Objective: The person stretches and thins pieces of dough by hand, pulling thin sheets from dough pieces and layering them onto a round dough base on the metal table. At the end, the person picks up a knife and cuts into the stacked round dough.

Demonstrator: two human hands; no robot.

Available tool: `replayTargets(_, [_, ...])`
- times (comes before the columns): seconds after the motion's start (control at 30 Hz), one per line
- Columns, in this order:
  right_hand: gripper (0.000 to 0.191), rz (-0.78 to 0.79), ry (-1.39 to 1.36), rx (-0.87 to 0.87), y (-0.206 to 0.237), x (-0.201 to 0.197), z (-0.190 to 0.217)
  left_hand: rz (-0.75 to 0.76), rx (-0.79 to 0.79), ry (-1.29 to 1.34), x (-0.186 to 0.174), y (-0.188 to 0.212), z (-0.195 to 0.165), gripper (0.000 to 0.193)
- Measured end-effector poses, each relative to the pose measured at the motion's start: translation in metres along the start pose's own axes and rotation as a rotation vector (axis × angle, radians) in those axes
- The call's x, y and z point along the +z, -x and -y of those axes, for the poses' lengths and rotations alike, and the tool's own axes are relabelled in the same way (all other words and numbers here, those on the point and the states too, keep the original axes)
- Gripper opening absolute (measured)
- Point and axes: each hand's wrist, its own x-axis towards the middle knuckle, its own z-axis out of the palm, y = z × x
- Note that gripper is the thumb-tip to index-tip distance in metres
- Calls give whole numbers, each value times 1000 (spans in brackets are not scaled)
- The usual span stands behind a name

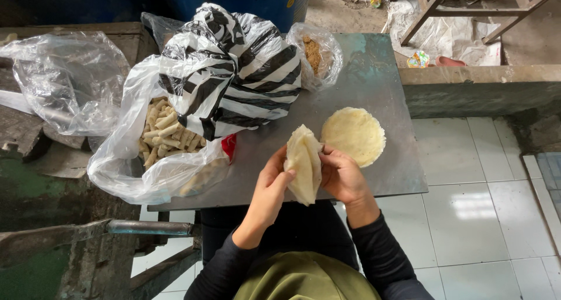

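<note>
Both hands hold a pale, thin folded wrapper sheet [304,164] above the near edge of a grey metal table [380,84]. My left hand [272,186] grips its left side with thumb and fingers. My right hand [342,174] pinches its right side. A stack of round pale wrappers [353,135] lies flat on the table just beyond my right hand. To the left, a clear plastic bag [125,160] holds several finished rolled sticks [166,133].
A black-and-white striped plastic bag [245,72] sits at the table's middle back. Behind it a small clear bag of brown filling [315,54] stands. A crumpled clear bag [70,78] lies on the left bench. White tiled floor [479,206] is at the right.
</note>
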Motion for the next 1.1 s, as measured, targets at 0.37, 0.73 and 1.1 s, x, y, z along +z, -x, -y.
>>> replayTargets(0.37, [30,-345,889,-797,2,39,-33,-6,-33,-77,9,10,57,42])
replayTargets(0.73, [19,-297,257,-397,-16,-37,56,60,-293,601,-21,24,10,46])
replayTargets(1.1, [11,-276,1076,-798,-18,-57,126,-126,-119,549,-45,22,-17,50])
